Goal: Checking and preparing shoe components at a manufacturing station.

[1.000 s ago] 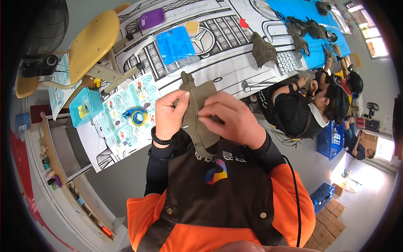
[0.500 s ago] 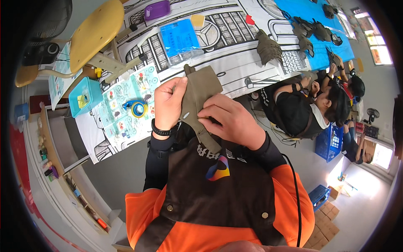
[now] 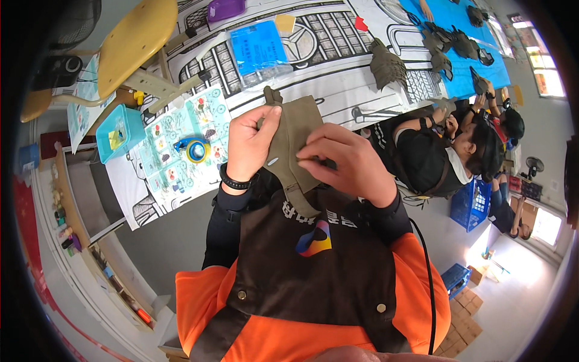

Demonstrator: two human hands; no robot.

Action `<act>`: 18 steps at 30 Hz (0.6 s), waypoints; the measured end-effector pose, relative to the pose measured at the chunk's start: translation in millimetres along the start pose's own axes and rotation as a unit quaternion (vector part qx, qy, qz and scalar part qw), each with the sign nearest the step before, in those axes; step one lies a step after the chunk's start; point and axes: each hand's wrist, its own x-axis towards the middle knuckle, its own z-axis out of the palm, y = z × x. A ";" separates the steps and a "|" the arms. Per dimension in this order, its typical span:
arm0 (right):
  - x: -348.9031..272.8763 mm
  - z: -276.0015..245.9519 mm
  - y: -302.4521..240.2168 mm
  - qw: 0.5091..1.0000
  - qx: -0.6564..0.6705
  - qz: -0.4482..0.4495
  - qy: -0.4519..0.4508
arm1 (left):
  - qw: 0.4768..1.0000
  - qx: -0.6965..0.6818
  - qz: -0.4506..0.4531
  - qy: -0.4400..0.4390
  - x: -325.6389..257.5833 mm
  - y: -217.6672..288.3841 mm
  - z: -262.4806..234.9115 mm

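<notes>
I hold an olive-brown fabric piece [image 3: 307, 114] in front of my chest, above the table's near edge. It has a squarish panel and a long strap [image 3: 297, 198] hanging toward my apron, with a small pale oval mark on it. My left hand [image 3: 252, 143] is closed on its left edge, thumb on top. My right hand [image 3: 356, 164] is closed in a pinch, fingertips over the middle of the panel. Whatever lies between those fingertips is too small to tell.
On the patterned table cover lie a blue packet [image 3: 258, 48], a tape roll [image 3: 196, 151] and stacked olive fabric pieces [image 3: 387, 65]. A turquoise bin [image 3: 120, 136] and a yellow stool [image 3: 136, 42] are at left. People [image 3: 425, 158] work at right, beside a blue crate [image 3: 470, 202].
My right hand has moved a little right and its fingertips have lifted slightly from the fabric. My left hand and the fabric have shifted slightly right. Another person's hand has appeared at the far table edge.
</notes>
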 end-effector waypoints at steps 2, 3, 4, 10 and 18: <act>5.3 6.4 2.7 1.000 0.001 -0.022 0.015 | 1.000 0.017 0.014 0.001 2.0 1.4 0.5; 5.2 8.2 2.9 1.000 0.000 -0.022 0.015 | 1.000 0.000 0.003 0.010 3.1 1.6 0.1; 4.5 8.9 3.1 0.999 0.011 -0.029 -0.008 | 0.999 -0.014 -0.026 0.015 4.1 1.7 -1.3; -7.5 -25.0 11.5 0.988 0.096 0.026 -0.118 | 0.997 -0.052 0.004 0.061 13.2 0.7 -14.9; 4.1 -15.3 25.8 0.856 0.405 0.312 -0.070 | 0.996 -0.048 0.025 0.066 17.4 8.5 -6.0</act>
